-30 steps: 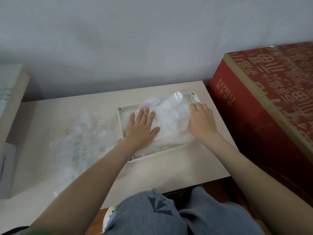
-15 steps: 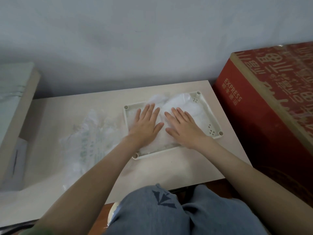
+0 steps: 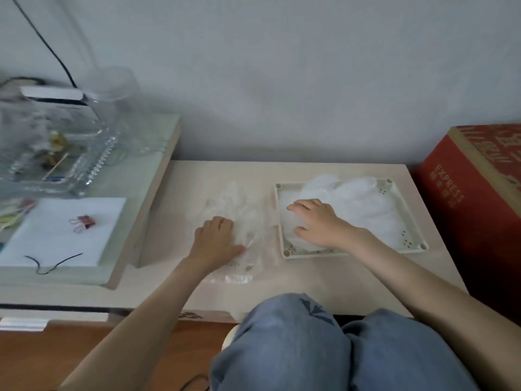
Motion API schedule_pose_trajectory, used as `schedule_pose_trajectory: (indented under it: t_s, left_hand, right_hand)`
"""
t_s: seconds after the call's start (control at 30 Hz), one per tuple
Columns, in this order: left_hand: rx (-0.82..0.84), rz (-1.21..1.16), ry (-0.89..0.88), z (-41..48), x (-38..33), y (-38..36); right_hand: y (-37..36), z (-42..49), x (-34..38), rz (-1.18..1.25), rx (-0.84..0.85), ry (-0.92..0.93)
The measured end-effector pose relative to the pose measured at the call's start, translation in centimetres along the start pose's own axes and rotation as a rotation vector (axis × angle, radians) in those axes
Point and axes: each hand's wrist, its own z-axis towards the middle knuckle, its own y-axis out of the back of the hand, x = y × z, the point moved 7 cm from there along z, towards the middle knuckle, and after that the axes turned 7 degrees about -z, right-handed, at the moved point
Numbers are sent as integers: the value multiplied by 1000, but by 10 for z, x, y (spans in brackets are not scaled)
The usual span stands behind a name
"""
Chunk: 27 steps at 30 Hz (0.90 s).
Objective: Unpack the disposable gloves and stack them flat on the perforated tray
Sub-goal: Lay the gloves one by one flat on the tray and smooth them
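A pale green perforated tray (image 3: 412, 221) sits on the right part of the beige table, holding a pile of clear disposable gloves (image 3: 363, 204). My right hand (image 3: 318, 224) rests flat on the left part of that pile, fingers pointing left. To the left of the tray lies the clear glove bag (image 3: 245, 218) with more gloves in it, its printed end toward me. My left hand (image 3: 215, 238) lies on the bag with its fingers curled into the plastic and the thumb stretched right.
A red carton (image 3: 473, 215) stands against the table's right edge. On the left, a raised side surface carries a glass dish (image 3: 59, 156), a white pad (image 3: 56, 235) with a binder clip (image 3: 83, 222) and a black wire (image 3: 53, 262). My knees are at the near edge.
My left hand left the tray and moved left onto the glove bag. My right hand slid to the left part of the pile. The view swung left.
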Motion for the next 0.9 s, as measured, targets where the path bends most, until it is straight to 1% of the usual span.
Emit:
schedule_pose_trajectory:
  t_s: [0.13, 0.23, 0.3, 0.33, 0.4, 0.47, 0.53, 0.6, 0.67, 0.7, 0.77, 0.83, 0.87, 0.9]
  left_hand:
    - [-133, -31, -57, -2, 11, 9]
    - [-268, -149, -41, -3, 16, 24]
    - [-400, -243, -59, -6, 11, 40]
    - [-461, -288, -74, -9, 7, 49]
    - [-548, -383, -104, -13, -8, 66]
    - [-588, -472, -166, -15, -28, 82]
    - [-583, -523, -283, -13, -52, 92]
    - [-518, -545, -404, -10, -77, 94]
    - [-453, -539, -488, -6, -96, 92]
    - [-423, -533, -502, -5, -103, 91]
    - [-343, -558, -499, -2, -116, 87]
    - [-274, -654, -462, 2, -120, 84]
    - [-284, -702, -429, 5, -118, 83]
    - [-332, -738, -381, 7, -116, 84]
  right_hand:
    - [3, 3, 10, 38, 29, -7]
    - [7, 2, 12, 163, 19, -23]
    - [9, 3, 11, 353, 7, -62]
    - [9, 5, 9, 485, 13, -93]
    - [6, 7, 12, 802, 85, -120]
    - [7, 10, 24, 1062, 162, -59]
    - [13, 13, 33, 1220, 169, 23]
    - [22, 17, 34, 1361, 125, 107]
    - [31, 18, 31, 1491, 76, 182]
    - [35, 17, 28, 1530, 39, 187]
    - [39, 15, 13, 1617, -48, 123]
    - [38, 12, -3, 1717, -109, 49]
    - [37, 11, -10, 1748, -131, 27]
    - [36, 8, -18, 1768, -154, -1]
